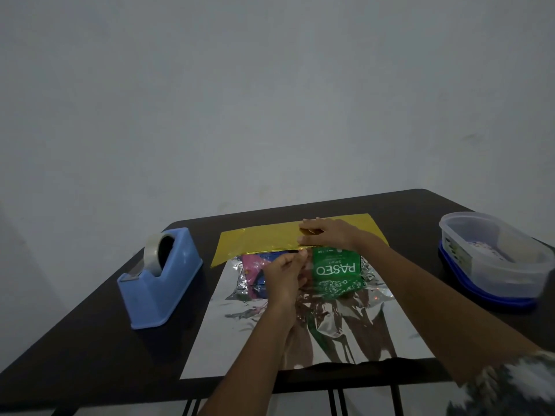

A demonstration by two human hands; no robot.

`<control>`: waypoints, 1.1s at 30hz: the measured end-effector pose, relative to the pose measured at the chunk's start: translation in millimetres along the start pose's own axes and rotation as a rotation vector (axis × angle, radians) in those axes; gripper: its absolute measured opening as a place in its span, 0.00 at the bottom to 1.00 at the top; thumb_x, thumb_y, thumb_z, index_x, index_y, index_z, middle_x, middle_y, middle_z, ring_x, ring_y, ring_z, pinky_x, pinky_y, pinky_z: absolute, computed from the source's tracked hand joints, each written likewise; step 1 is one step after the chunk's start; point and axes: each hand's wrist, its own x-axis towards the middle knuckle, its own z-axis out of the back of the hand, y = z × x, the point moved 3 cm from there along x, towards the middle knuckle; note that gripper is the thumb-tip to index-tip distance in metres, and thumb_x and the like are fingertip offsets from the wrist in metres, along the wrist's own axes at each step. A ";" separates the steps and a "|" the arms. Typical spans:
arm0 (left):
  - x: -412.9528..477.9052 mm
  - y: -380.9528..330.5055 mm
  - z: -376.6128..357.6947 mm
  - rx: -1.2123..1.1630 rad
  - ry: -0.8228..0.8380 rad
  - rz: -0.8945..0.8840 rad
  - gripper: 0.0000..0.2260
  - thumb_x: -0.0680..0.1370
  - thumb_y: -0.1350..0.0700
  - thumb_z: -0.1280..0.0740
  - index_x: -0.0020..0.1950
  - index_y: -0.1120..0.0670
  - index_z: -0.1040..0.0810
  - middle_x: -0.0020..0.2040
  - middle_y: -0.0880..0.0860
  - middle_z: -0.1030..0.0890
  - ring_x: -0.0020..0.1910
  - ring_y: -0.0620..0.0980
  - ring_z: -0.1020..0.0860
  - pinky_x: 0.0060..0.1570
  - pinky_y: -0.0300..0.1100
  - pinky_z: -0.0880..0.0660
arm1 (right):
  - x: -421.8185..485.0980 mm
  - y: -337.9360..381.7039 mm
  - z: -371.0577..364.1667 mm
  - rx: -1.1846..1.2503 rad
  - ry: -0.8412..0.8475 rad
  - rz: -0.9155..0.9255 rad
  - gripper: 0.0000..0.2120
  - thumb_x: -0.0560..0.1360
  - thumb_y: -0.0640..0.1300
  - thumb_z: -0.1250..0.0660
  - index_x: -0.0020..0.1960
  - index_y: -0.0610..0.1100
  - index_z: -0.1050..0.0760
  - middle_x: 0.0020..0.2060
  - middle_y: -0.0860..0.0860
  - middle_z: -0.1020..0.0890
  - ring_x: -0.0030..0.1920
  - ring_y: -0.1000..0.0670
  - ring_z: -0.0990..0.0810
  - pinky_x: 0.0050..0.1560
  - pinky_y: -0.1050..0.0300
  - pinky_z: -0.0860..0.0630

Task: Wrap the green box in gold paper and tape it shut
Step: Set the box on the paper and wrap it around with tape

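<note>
Green box [336, 271] mid-table on silver-backed gold paper [258, 241], far edge folded over it at 12 o'clock, right hand [326, 235] pinching fold, left hand [283, 276] curled at flap edge, grip unclear, tape dispenser [162, 283] at 9, tub [495, 259] at 3, bare table [90, 340] strips between.

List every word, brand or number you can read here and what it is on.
"PASEO": green box, upside down from this view.
"Smart": same box, smaller print beside the brand.
"100": same box, near its far edge.
Label on the clear plastic container: too blurred to read.
</note>
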 end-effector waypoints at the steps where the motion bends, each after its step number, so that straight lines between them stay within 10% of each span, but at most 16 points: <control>1: 0.7 0.6 0.4 0.007 0.002 0.002 0.06 0.77 0.55 0.32 0.43 0.55 0.20 0.40 0.51 0.17 0.41 0.47 0.20 0.39 0.37 0.24 | 2.1 -1.4 -0.3 -0.011 -0.006 0.006 0.29 0.76 0.59 0.39 0.74 0.51 0.38 0.75 0.53 0.42 0.76 0.50 0.49 0.67 0.52 0.37; 17: 3.7 6.5 1.7 0.336 -0.302 -0.045 0.15 0.70 0.50 0.25 0.33 0.60 0.21 0.30 0.52 0.20 0.30 0.51 0.19 0.36 0.46 0.20 | 11.4 -7.3 -1.5 -0.058 0.001 0.026 0.28 0.76 0.59 0.39 0.73 0.49 0.36 0.75 0.51 0.40 0.73 0.46 0.39 0.70 0.49 0.38; 28: -4.5 4.9 3.6 0.305 -0.222 -0.091 0.18 0.74 0.48 0.29 0.31 0.59 0.26 0.27 0.50 0.23 0.23 0.44 0.23 0.33 0.47 0.19 | 12.3 -9.6 -3.1 -0.033 -0.005 0.015 0.29 0.75 0.61 0.39 0.72 0.50 0.35 0.73 0.50 0.34 0.70 0.48 0.34 0.69 0.50 0.36; 33: 1.4 5.9 1.9 0.341 -0.226 -0.082 0.18 0.76 0.48 0.32 0.29 0.55 0.27 0.31 0.55 0.19 0.33 0.56 0.18 0.40 0.54 0.20 | 11.6 -7.3 -3.3 -0.034 0.006 0.039 0.28 0.76 0.58 0.40 0.73 0.47 0.36 0.73 0.50 0.36 0.72 0.48 0.37 0.71 0.49 0.40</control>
